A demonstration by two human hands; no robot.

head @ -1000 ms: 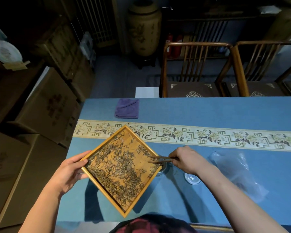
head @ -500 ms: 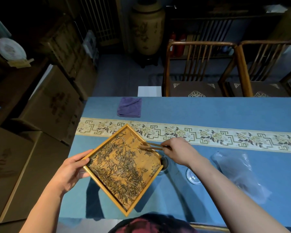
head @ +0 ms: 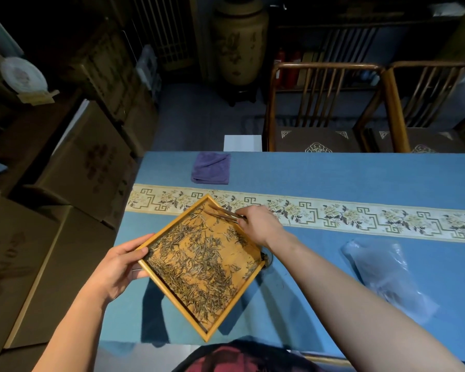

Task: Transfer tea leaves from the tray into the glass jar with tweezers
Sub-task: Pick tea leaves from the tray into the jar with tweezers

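While the left hand point(head: 118, 267) grips the left corner of the square wooden tray point(head: 227, 312), thumb lying over the rim and fingers curled beneath, the tray is held above the blue tabletop point(head: 333, 173), turned so its corners point like a diamond. Dry tea leaves point(head: 199, 261) lie scattered over most of the tray floor, thickest through the middle and toward the near corner, thinner at the far corner.

The right hand point(head: 261, 224) sits at the tray's far right edge with its fingers curled round a pair of dark tweezers point(head: 224, 213), pinching them at the end closest to the palm. The tweezers reach leftward from this hand over the far corner of the tray, their two arms slightly parted at the tips; whether the tips hold any leaf cannot be told.

Just below the right wrist, the glass jar point(head: 267, 259) peeks out from under the tray's right corner, mostly hidden. Right of the right forearm lies a clear plastic bag point(head: 387, 277). Beyond the right hand, past a patterned runner point(head: 360, 216), a folded purple cloth point(head: 211, 167) rests on the tabletop.
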